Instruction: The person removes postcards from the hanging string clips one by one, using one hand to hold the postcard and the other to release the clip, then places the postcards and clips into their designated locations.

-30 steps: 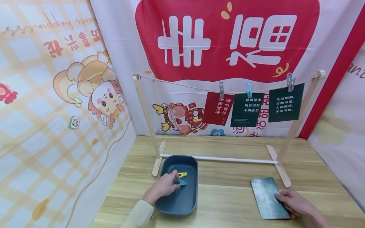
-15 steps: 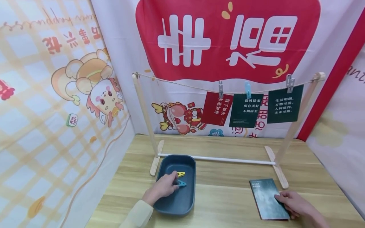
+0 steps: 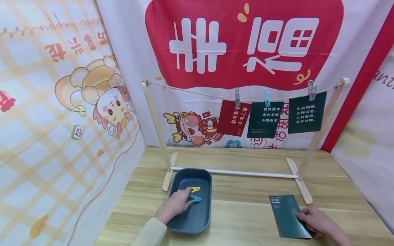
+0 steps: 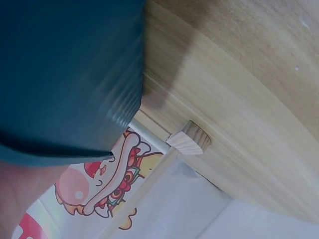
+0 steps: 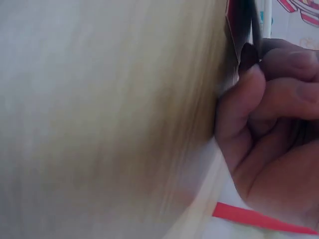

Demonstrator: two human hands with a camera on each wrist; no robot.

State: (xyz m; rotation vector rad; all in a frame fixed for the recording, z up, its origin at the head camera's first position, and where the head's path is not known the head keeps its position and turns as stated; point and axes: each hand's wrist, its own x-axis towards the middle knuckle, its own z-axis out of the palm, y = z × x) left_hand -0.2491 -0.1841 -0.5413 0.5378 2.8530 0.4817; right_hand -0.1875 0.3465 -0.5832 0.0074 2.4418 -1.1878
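My left hand (image 3: 175, 205) reaches into a dark blue tray (image 3: 197, 220) and pinches a light blue clothespin (image 3: 195, 199) at its near end. Just beyond the fingertips lies a yellow clothespin (image 3: 195, 189). In the left wrist view the tray wall (image 4: 75, 74) hides most of that hand. At the right, my right hand (image 3: 317, 220) grips dark green cards (image 3: 287, 215) by their right edge, thumb on top. Small white print shows at the upper left, and a red edge peeks out below. In the right wrist view the cards (image 5: 240, 25) appear nearly edge-on between thumb and fingers.
Behind the tray stands a wooden rack (image 3: 157, 126) with a white bottom bar (image 3: 246, 173) and a sagging twine line (image 3: 191, 91). Clothespins hold a red card (image 3: 232, 118), a green card (image 3: 264, 121) and another green card (image 3: 306, 114) toward the right post.
The cards in my right hand have tilted, so the glare fades and their print and red edge show. My left hand has barely shifted, still at the light blue clothespin.
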